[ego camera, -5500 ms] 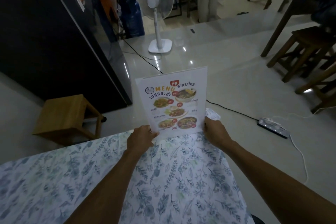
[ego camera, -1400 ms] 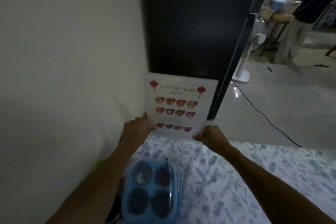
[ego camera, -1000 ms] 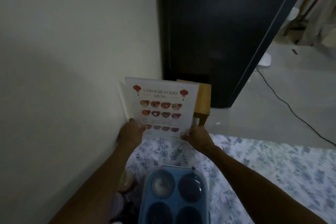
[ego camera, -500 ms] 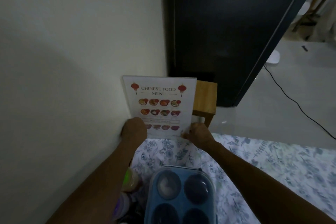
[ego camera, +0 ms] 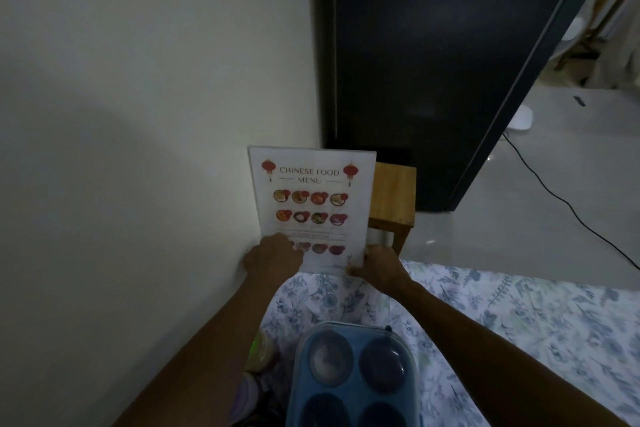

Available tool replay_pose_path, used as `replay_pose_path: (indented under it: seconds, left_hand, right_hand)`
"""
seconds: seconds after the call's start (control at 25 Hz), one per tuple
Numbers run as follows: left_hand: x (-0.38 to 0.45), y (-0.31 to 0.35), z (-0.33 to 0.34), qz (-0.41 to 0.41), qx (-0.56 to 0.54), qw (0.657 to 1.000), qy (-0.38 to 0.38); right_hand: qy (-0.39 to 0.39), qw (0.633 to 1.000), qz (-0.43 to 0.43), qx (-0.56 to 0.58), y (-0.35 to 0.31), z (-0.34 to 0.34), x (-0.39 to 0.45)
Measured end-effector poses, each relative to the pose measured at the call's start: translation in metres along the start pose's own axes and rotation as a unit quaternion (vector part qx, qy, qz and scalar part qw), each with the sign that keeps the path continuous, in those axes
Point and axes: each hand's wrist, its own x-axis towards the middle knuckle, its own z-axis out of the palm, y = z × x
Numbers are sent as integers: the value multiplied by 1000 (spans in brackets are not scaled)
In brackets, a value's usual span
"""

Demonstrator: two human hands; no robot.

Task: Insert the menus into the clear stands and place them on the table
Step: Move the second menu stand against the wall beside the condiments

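Note:
A "Chinese Food Menu" sheet in a clear stand (ego camera: 313,204) stands upright at the far left corner of the table, close against the pale wall. My left hand (ego camera: 273,258) grips its lower left edge, fingers over the bottom row of dish pictures. My right hand (ego camera: 377,265) holds its lower right corner. The stand's base is hidden behind my hands. The table carries a white cloth with a blue leaf print (ego camera: 519,319).
A blue lidded box with several round compartments (ego camera: 349,378) sits near me between my forearms. Small jars (ego camera: 258,354) stand by the wall. Beyond the table edge are a wooden stool (ego camera: 394,198), a tall black cabinet (ego camera: 433,62) and a black cable (ego camera: 571,211) on the floor.
Earlier I held a Thai menu stand at another table edge. Since then both hands have carried the Chinese menu stand leftward toward the wall corner; over the last half second it barely moves.

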Motion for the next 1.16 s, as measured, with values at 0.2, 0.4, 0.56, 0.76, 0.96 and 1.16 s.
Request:
replay_pose_path:
  seconds: [0.2, 0.4, 0.56, 0.76, 0.96, 1.16]
  left_hand:
    - [-10, 5, -6, 8, 25, 999, 22]
    - [-3, -14, 0, 8, 31, 999, -18]
    - [-4, -23, 7, 21, 37, 993, -115]
    - [-9, -25, 12, 35, 17, 991, -125]
    - [-12, -27, 20, 32, 13, 991, -129]
    - [-10, -24, 25, 47, 12, 990, -131]
  right_hand:
    - [-4, 1000, 2, 13, -2, 1, -4]
    - [-23, 999, -8, 25, 3, 4, -8]
    - [-63, 998, -14, -10, 9, 5, -12]
    - [-102, 994, -14, -21, 11, 0, -15]
    - [-138, 990, -15, -14, 11, -9, -12]
    - [-126, 991, -24, -33, 15, -7, -14]
